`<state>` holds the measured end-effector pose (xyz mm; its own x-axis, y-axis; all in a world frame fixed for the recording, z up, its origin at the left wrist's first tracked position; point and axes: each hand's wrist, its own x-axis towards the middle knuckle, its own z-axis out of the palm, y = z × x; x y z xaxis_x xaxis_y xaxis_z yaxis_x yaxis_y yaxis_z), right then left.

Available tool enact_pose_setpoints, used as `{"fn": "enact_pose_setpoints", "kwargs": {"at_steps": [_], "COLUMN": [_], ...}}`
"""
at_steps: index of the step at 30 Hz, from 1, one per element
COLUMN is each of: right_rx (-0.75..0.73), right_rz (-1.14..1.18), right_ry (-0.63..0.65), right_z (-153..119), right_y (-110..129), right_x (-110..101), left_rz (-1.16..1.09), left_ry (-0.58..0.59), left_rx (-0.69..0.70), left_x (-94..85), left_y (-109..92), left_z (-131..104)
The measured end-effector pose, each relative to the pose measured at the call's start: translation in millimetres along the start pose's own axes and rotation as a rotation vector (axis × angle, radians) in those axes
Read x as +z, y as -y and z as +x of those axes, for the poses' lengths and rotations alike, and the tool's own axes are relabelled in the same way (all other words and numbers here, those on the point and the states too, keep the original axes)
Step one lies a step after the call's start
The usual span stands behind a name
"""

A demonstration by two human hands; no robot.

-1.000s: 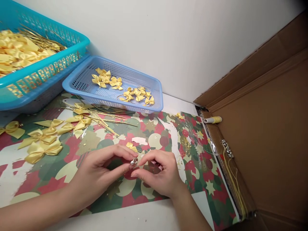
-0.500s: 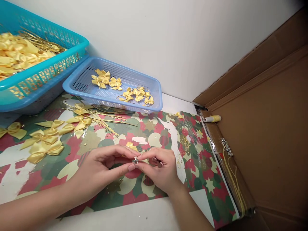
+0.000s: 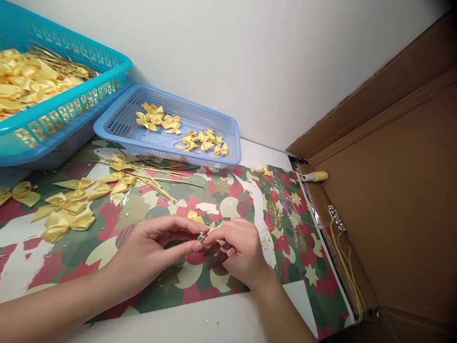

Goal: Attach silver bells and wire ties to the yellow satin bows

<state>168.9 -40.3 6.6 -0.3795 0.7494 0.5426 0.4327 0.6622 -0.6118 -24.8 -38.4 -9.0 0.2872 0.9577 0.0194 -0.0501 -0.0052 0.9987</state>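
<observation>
Pinched between the thumb and forefinger of my left hand (image 3: pixel 160 245) is a small, shiny silver bell (image 3: pixel 202 237). My right hand (image 3: pixel 241 252) is curled close beside it, its forefinger and thumb touching or nearly touching the bell. Small scissors (image 3: pixel 219 258) sit in the right palm, dark blades pointing left and pinkish parts showing below the fingers; the rest is hidden. Just behind the fingertips lies a yellow ribbon bow (image 3: pixel 194 217), partly covered by my hands. What it is attached to, I cannot tell.
A blue basket (image 3: pixel 232 125) holds several yellow bows. Left of it, a turquoise basket (image 3: pixel 123 62) is heaped with bows and gold ties. Loose bows (image 3: pixel 67 224) and gold strips (image 3: pixel 153 183) lie on the patterned sheet. Cardboard (image 3: pixel 385 157) stands at right, near silver beads (image 3: pixel 336 219).
My right hand has turned, its fingers curling in further, and the scissors' blades now show below them. The left hand stays put, still pinching the silver bell.
</observation>
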Motion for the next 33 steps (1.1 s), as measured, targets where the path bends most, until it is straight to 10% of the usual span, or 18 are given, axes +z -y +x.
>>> {"fn": "enact_pose_setpoints", "kwargs": {"at_steps": [8,16,33], "right_rx": [-0.007,0.27,0.784], "right_rz": [-0.02,0.267,0.136], "right_ry": [0.02,-0.061,-0.24], "right_z": [-2,2,7], "right_y": [-6,1,-6], "right_x": [2,0,-10], "left_rz": [-0.094,-0.257,-0.255], "left_ry": [0.03,-0.01,-0.064], "left_rx": [-0.076,-0.16,-0.206], "left_x": [-0.9,0.8,-0.3], "left_y": [0,-4,0], "left_z": [1,6,5]}}
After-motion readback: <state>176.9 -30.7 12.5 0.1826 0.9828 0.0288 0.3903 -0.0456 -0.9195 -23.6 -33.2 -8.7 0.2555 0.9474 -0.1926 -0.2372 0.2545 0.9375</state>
